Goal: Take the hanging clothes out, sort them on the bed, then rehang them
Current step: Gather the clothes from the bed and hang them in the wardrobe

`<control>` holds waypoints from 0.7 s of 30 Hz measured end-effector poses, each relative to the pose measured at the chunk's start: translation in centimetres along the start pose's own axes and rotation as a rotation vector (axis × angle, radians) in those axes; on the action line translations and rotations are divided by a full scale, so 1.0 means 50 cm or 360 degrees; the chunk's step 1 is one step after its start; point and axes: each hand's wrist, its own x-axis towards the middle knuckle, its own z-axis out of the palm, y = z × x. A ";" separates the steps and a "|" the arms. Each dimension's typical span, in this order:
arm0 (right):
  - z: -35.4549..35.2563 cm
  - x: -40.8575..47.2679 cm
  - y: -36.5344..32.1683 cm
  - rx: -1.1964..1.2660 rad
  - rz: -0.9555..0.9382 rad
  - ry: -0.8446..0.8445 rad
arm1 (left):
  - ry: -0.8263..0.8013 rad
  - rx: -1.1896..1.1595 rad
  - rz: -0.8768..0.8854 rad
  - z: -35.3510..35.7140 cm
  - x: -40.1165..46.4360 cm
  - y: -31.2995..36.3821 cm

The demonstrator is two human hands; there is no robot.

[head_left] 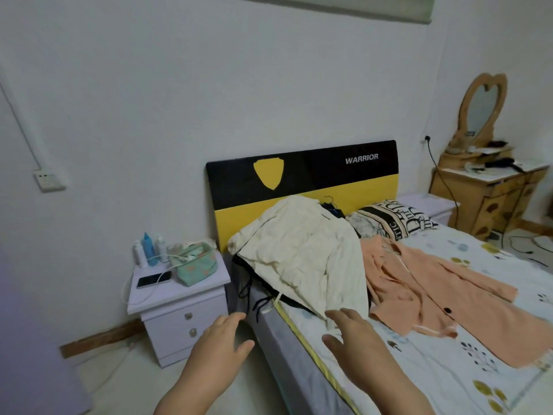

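A cream jacket lies heaped at the head of the bed, on top of dark clothes whose cords hang over the bed's side. A black hanger hook pokes out behind the heap. To its right a peach buttoned garment is spread flat on the floral sheet. My left hand hovers with straight fingers beside the bed's edge, holding nothing. My right hand reaches over the sheet, fingers straight, its tips just short of the cream jacket's lower hem.
A white nightstand at the left carries bottles, a phone on a cable and a green pouch. The black and yellow headboard backs the bed. A patterned pillow lies by it. A wooden dresser with a heart mirror stands far right.
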 end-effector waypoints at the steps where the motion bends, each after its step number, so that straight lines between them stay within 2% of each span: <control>1: -0.011 0.038 0.002 0.0005 -0.0025 0.0013 | -0.0003 0.0022 0.0006 -0.007 0.038 0.002; 5: -0.030 0.146 0.012 -0.0003 -0.0081 0.0027 | 0.0011 0.0060 -0.0013 -0.022 0.139 0.016; 10: -0.011 0.287 0.015 -0.0008 -0.0045 -0.0089 | -0.0038 0.0017 -0.0065 -0.024 0.280 -0.005; 21: 0.020 0.587 -0.075 -0.0046 0.0121 -0.0024 | -0.0073 -0.0028 0.0163 -0.092 0.641 -0.115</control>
